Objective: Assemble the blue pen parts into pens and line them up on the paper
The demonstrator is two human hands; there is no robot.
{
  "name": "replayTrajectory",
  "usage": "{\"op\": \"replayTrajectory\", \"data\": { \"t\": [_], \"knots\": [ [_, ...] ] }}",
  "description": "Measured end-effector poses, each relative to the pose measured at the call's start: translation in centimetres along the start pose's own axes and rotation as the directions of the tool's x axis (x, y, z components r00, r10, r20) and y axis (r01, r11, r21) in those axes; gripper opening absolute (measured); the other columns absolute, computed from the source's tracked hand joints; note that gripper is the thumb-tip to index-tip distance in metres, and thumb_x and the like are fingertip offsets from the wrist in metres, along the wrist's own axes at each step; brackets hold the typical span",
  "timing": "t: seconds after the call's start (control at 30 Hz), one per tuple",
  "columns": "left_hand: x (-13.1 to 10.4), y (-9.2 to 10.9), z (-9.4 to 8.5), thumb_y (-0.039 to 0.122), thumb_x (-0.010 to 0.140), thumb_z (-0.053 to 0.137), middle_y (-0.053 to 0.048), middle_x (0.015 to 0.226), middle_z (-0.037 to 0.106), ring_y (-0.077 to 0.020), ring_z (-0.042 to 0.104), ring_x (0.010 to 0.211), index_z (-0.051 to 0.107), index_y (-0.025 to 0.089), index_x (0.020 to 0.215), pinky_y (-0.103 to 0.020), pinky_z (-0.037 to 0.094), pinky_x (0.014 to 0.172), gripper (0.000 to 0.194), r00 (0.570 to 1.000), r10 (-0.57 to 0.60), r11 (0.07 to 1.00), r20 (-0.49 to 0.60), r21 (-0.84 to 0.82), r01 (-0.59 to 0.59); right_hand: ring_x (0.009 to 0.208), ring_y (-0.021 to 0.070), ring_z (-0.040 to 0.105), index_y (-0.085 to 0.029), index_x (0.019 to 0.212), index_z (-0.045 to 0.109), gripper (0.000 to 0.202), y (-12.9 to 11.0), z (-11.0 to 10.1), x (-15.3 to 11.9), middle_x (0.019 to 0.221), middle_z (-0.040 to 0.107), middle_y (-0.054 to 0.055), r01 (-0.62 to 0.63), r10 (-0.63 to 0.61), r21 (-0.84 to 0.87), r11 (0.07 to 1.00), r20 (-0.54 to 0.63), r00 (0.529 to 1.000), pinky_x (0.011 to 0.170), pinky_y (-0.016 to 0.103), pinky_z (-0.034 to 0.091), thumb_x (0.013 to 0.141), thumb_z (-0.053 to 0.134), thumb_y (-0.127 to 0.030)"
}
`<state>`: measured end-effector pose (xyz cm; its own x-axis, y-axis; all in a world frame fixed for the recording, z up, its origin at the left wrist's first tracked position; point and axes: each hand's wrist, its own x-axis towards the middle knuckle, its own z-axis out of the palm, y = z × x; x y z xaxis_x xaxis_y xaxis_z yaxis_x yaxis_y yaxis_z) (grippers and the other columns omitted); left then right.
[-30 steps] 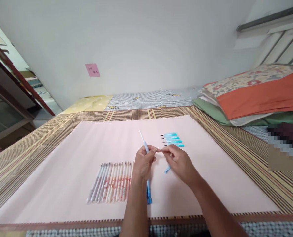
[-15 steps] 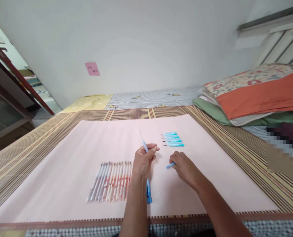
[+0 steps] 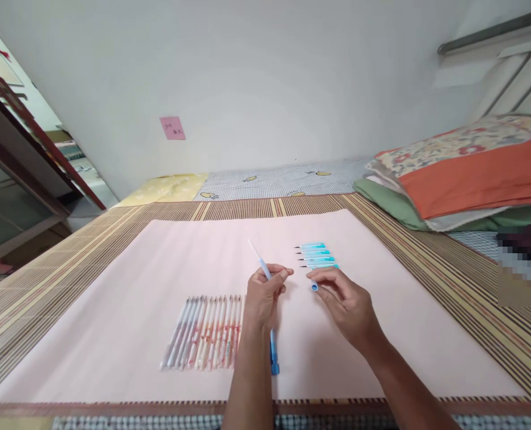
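My left hand [image 3: 265, 292] is closed around a light-blue pen [image 3: 264, 266], whose thin white end points up and to the left. My right hand [image 3: 346, 301] pinches a short blue pen part [image 3: 314, 286] between thumb and fingers, its round hollow end facing me. Just beyond that hand lies a row of several white-and-turquoise pens [image 3: 314, 252] with dark tips pointing left. Beneath my left wrist a darker blue pen piece [image 3: 274, 355] rests on the pink sheet, partly hidden. To the left, several pale pens with red patterns [image 3: 209, 331] lie side by side, the rightmost partly covered by my forearm.
The pink sheet [image 3: 126, 310] is spread over a striped bamboo mat [image 3: 81, 257]. Folded bedding with an orange band [image 3: 480, 185] is piled at the right. A pink note [image 3: 172, 128] sticks to the white wall behind.
My right hand has turned, so the blue pen part's hollow end now faces me instead of its side. My left hand keeps its hold on the light-blue pen. The view has shifted slightly.
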<state>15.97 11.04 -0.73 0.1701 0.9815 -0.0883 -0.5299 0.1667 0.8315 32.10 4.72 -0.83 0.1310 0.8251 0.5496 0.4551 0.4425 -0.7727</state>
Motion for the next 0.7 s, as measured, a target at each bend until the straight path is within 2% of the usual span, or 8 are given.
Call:
{"op": "replayTrajectory", "data": {
  "t": [0.17, 0.33, 0.57, 0.7],
  "knots": [
    [0.1, -0.2, -0.1, 0.030, 0.057, 0.091, -0.010, 0.083, 0.078, -0.0048, 0.042, 0.050, 0.068, 0.014, 0.077, -0.023, 0.037, 0.054, 0.035, 1.000, 0.004, 1.000, 0.008, -0.001, -0.004, 0.101, 0.0218, 0.070, -0.025, 0.098, 0.068, 0.010, 0.6, 0.3, -0.3, 0.101, 0.073, 0.006, -0.038, 0.038, 0.073, 0.997, -0.009, 0.999, 0.090, 0.035, 0.059, 0.093, 0.061, -0.030],
    [0.0, -0.2, -0.1, 0.029, 0.057, 0.091, -0.011, 0.083, 0.077, -0.0057, 0.045, 0.053, 0.069, 0.013, 0.078, -0.022, 0.038, 0.053, 0.034, 1.000, 0.000, 1.000, 0.010, -0.017, 0.000, 0.101, 0.0211, 0.070, -0.025, 0.098, 0.068, 0.009, 1.2, 0.4, -0.5, 0.102, 0.073, 0.006, -0.029, 0.031, 0.064, 0.998, -0.027, 0.999, 0.090, 0.034, 0.058, 0.094, 0.062, -0.029],
    [0.3, -0.5, -0.4, 0.030, 0.057, 0.092, -0.006, 0.079, 0.073, -0.0061, 0.049, 0.057, 0.070, 0.013, 0.076, -0.020, 0.038, 0.053, 0.033, 1.000, 0.015, 1.000, 0.009, -0.004, -0.014, 0.102, 0.0215, 0.070, -0.025, 0.099, 0.067, 0.009, 2.1, 0.6, -0.7, 0.103, 0.073, 0.006, -0.037, 0.039, 0.038, 0.999, -0.042, 0.998, 0.091, 0.035, 0.058, 0.094, 0.062, -0.030],
    [0.5, -1.0, -0.6, 0.028, 0.056, 0.092, -0.001, 0.071, 0.066, -0.0044, 0.047, 0.053, 0.071, 0.013, 0.077, -0.020, 0.037, 0.052, 0.033, 1.000, 0.011, 1.000, 0.008, -0.006, -0.011, 0.101, 0.0216, 0.069, -0.025, 0.101, 0.067, 0.010, 2.3, 0.5, -0.8, 0.103, 0.072, 0.006, -0.019, 0.019, -0.005, 1.000, -0.052, 0.998, 0.091, 0.036, 0.058, 0.094, 0.062, -0.029]
  ]
}}
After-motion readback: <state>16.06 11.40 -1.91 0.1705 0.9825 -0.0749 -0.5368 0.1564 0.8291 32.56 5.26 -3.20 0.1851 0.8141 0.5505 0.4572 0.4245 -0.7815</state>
